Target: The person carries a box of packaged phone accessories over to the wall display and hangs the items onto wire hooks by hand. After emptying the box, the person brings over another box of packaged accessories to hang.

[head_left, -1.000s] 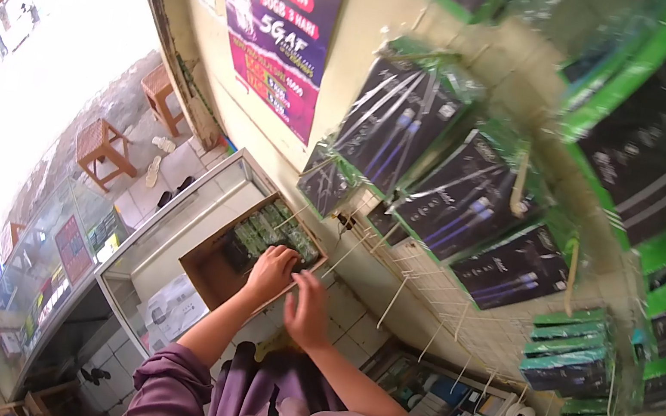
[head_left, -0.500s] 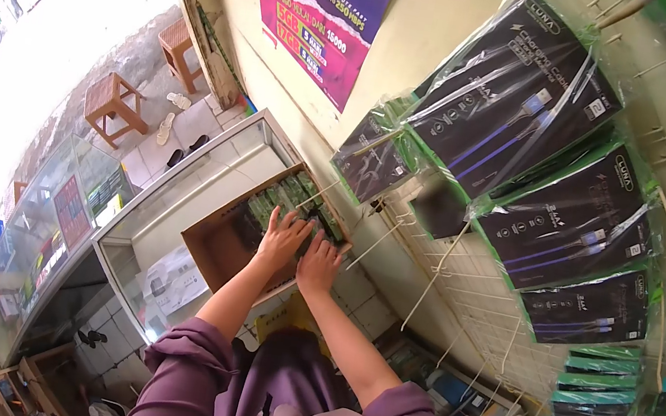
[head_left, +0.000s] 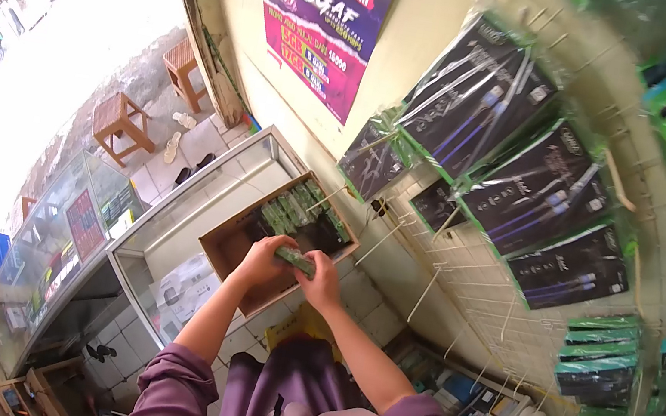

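Between my two hands is a small green-and-black packet in clear wrap [head_left: 295, 260], held over the near side of a cardboard box. My left hand [head_left: 262, 258] grips its left end, and my right hand [head_left: 323, 280] has the right end. The open cardboard box [head_left: 228, 232] stands on the glass display case. Several similar green-edged packets [head_left: 291, 208] lie in rows along its far side. Brown cardboard shows in the box's left part. What is printed on the held packet is too small to read.
Black cable packs [head_left: 484, 92] hang on hooks from a wire grid at my right. A glass case [head_left: 223, 160] runs under the box, with a printed paper [head_left: 183, 284] on it. Wooden stools [head_left: 122, 122] stand beyond. A poster [head_left: 323, 23] covers the wall.
My hands have come up out of the box and toward me, now with a packet between them. Before, they were down among the packets. The view has shifted slightly.
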A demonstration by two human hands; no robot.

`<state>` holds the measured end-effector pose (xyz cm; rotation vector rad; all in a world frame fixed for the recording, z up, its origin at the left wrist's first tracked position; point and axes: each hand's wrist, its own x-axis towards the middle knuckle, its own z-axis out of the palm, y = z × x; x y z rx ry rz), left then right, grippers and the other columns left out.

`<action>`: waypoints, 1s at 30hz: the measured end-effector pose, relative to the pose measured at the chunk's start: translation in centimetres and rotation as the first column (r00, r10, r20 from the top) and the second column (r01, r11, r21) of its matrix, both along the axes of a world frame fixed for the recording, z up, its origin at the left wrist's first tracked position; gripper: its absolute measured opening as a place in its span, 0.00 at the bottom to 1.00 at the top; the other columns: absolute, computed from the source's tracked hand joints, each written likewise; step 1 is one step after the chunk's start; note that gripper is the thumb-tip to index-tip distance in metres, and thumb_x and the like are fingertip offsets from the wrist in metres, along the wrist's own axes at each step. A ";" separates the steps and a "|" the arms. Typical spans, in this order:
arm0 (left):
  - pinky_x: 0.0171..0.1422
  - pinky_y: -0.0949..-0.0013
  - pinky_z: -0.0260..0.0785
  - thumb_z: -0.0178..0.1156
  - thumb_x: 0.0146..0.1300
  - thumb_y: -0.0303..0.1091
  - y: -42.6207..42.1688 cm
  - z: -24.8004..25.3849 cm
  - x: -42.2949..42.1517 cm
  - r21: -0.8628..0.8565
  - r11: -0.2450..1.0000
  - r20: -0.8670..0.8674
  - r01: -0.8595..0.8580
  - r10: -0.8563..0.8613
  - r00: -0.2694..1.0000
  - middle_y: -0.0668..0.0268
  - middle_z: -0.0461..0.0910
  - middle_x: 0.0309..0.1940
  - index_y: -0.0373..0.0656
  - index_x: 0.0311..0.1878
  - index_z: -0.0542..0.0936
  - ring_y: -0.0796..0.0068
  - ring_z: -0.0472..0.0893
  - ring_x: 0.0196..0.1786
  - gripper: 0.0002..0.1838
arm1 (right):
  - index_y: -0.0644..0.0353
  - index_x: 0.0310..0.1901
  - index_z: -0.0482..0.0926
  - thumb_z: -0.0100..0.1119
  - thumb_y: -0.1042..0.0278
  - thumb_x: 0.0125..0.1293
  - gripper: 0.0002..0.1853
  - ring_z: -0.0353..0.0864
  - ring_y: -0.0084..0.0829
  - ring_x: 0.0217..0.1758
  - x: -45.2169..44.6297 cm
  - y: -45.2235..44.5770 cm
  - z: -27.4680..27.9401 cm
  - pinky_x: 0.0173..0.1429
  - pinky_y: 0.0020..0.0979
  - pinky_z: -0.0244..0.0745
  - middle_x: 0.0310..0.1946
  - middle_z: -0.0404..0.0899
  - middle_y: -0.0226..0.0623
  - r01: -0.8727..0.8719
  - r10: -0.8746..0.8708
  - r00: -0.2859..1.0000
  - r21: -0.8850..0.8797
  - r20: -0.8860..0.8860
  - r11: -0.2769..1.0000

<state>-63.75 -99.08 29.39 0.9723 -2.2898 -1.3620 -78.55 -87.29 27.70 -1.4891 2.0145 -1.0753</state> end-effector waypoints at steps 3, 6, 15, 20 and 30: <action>0.56 0.67 0.75 0.75 0.53 0.27 0.0 2.7 1.5 0.494 0.869 -0.137 0.007 0.070 0.988 0.67 0.85 0.44 0.39 0.53 0.81 0.73 0.82 0.48 0.23 | 0.58 0.49 0.77 0.73 0.69 0.58 0.19 0.83 0.34 0.45 -0.8 1.7 5.9 0.47 0.30 0.76 0.44 0.82 0.35 0.022 0.003 0.978 -0.120 0.207 0.992; 0.56 0.71 0.73 0.71 0.62 0.30 1.4 6.4 0.2 0.571 0.812 -0.347 0.120 0.106 0.932 0.69 0.83 0.47 0.36 0.58 0.77 0.82 0.79 0.50 0.22 | 0.60 0.52 0.75 0.70 0.71 0.65 0.18 0.70 0.14 0.35 -0.7 2.9 11.2 0.38 0.22 0.68 0.38 0.79 0.25 0.218 -0.031 0.827 -0.270 0.561 0.938; 0.50 0.74 0.75 0.66 0.68 0.30 5.6 12.9 -5.1 0.663 0.726 -0.527 0.182 0.280 0.802 0.64 0.83 0.49 0.38 0.60 0.74 0.80 0.80 0.48 0.20 | 0.62 0.46 0.73 0.64 0.71 0.70 0.10 0.66 0.11 0.29 -0.2 7.6 16.0 0.32 0.18 0.61 0.31 0.73 0.22 0.420 -0.240 0.824 -0.271 0.513 0.866; 0.49 0.74 0.73 0.66 0.68 0.31 6.6 17.1 -8.1 0.447 0.885 -0.606 0.133 0.190 0.773 0.66 0.82 0.44 0.38 0.55 0.75 0.82 0.79 0.46 0.16 | 0.64 0.48 0.74 0.63 0.70 0.71 0.10 0.73 0.14 0.31 -2.1 8.6 17.6 0.34 0.19 0.69 0.33 0.78 0.28 0.465 -0.355 0.858 -0.265 0.371 0.845; 0.47 0.75 0.72 0.66 0.68 0.32 6.2 19.1 -11.1 0.393 0.909 -0.617 0.141 0.147 0.773 0.70 0.81 0.40 0.39 0.51 0.75 0.83 0.78 0.44 0.14 | 0.65 0.48 0.75 0.63 0.70 0.70 0.11 0.77 0.15 0.34 -4.3 7.4 19.8 0.34 0.20 0.72 0.33 0.81 0.31 0.513 -0.267 0.821 -0.446 0.505 0.734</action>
